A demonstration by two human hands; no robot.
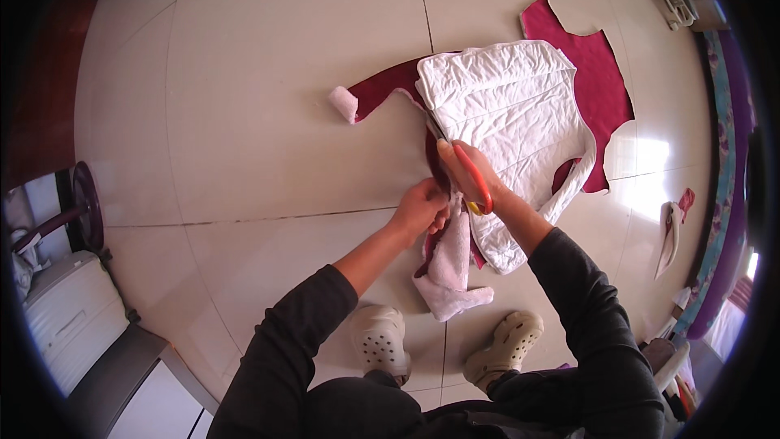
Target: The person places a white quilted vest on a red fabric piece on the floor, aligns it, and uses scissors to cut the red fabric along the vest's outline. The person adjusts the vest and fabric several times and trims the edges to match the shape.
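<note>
A white quilted garment piece (512,106) lies spread on the tiled floor, over dark red fabric (597,73) that shows past its right side. My right hand (473,169) grips scissors (479,187) with red-orange handles, and their blades point up and left along the quilted piece's left edge. Just left of them, my left hand (422,205) is closed on the dark red fabric's edge. Pale pink fleece (452,268) trails from beside that hand toward my feet. A red strip with a rolled pink fleece end (344,103) reaches out to the left.
My beige clogs (380,343) stand just below the fleece. A small pale and red scrap (671,232) lies on the floor at right. A white ribbed case (73,317) stands at the lower left, and a bed-like edge with purple cloth (735,162) runs along the right.
</note>
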